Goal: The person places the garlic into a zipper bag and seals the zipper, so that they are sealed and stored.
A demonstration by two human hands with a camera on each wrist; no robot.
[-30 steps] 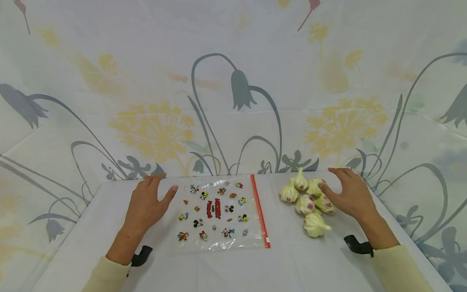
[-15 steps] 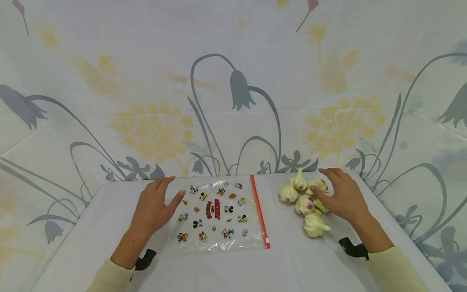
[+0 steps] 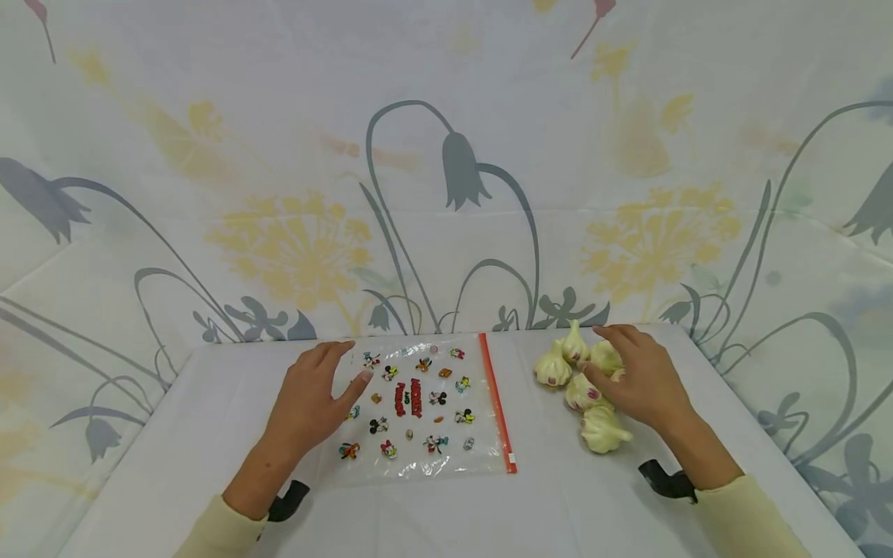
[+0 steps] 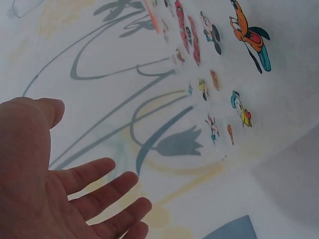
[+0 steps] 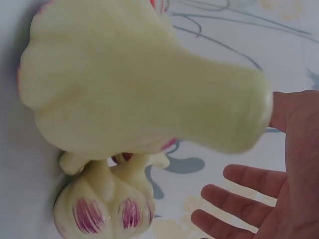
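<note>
A clear zip bag with cartoon prints and a red slider strip lies flat on the table. Over its left edge is my left hand, fingers spread and holding nothing; the left wrist view shows the same relaxed fingers with the bag beyond. Several garlic bulbs sit in a cluster to the right of the bag. My right hand hovers at the cluster's right side, overlapping some bulbs in the head view. In the right wrist view a garlic bulb looms large before loosely extended fingers.
The table wears a white cloth. A floral-printed curtain rises right behind its far edge and along both sides. Black wrist mounts stick out inward from both wrists.
Both hands have moved inward: the left one rightward over the bag's edge, the right one leftward over the garlic bulbs. The bag and bulbs stay in place.
</note>
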